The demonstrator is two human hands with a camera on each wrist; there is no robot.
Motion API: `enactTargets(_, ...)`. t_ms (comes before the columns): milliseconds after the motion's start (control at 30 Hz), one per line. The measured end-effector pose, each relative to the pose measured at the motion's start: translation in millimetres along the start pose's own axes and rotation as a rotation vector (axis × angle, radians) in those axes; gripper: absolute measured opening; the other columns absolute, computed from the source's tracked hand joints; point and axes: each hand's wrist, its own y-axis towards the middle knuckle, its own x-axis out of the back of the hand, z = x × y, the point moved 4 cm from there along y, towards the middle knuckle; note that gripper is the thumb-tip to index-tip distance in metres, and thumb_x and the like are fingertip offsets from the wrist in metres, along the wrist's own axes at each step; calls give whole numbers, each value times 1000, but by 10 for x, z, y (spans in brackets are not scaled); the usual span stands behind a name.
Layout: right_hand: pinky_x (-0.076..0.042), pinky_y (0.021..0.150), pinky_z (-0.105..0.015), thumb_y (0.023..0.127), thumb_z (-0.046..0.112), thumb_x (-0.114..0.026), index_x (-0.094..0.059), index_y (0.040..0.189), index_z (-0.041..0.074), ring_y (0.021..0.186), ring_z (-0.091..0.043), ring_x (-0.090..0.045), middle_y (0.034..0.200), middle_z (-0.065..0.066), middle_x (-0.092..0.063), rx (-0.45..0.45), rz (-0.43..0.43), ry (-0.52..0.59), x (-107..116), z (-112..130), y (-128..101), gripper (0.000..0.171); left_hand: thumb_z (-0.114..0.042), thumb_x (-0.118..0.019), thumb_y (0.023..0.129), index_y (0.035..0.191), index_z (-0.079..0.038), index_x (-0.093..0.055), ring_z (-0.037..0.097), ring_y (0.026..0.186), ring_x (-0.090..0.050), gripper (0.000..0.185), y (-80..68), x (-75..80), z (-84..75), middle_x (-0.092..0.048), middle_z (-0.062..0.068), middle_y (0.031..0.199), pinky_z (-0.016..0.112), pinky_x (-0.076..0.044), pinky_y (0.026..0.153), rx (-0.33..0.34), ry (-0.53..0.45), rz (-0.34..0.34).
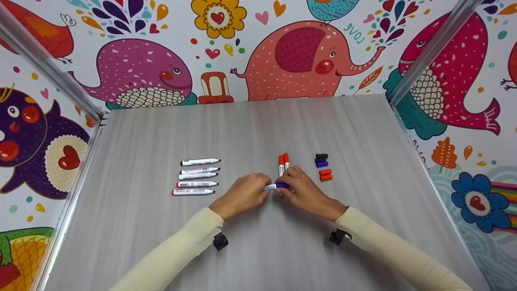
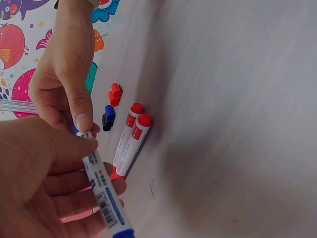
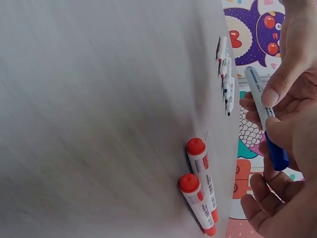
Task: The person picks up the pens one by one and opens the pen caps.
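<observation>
A white marker with a blue cap is held between both hands above the table. My left hand pinches its white barrel, thumb on top and fingers underneath. At the cap end, my right hand pinches the marker near where cap and barrel meet. The cap covers the tip. Two red-capped markers lie side by side just beyond the right hand, which partly hides them in the head view.
Several uncapped white markers lie in a column at the left, tips pointing right. Right of the hands are loose caps: black, blue and two red. Patterned panels stand along the table's back and sides.
</observation>
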Motion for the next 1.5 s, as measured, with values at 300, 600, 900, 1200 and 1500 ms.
enactTargets(300,-53,82,-33,102,12,-80,-80,112,5,99,-20,-55,101,-4,-62,18,56,26,20,42,10,12,-2,-79,98,107,-5,-79,16,84,-63,9,-1,-47,23,-77,4,97,41,-57,77,18,-129,7)
enactTargets(600,-53,81,-34,109,14,-71,-77,112,4,93,-17,-57,99,-3,-69,-43,240,116,62,37,70,13,-5,-81,99,109,-8,-82,20,92,-70,10,-27,-27,-44,-79,3,101,42,-60,83,-24,-74,-40)
enactTargets(900,-49,70,-24,108,6,-70,-81,108,-4,77,-8,-59,89,-15,-77,-128,299,355,104,20,108,15,-3,-82,98,109,-7,-82,18,88,-70,12,-34,-42,-111,-81,5,98,38,-61,76,-69,27,-57)
enactTargets(1200,-46,67,-22,106,6,-73,-84,101,-1,74,-6,-56,84,-11,-76,-118,282,324,121,20,110,14,-4,-80,99,109,-8,-81,14,83,-66,10,-6,-53,-63,-80,2,97,38,-58,74,-52,-54,13)
enactTargets(1500,-44,66,-22,106,4,-72,-81,97,0,72,-6,-54,81,-15,-72,-55,258,315,123,26,96,13,-5,-77,101,109,-11,-85,9,77,-58,13,-24,-22,-41,-80,-1,95,35,-53,71,-67,-155,-26)
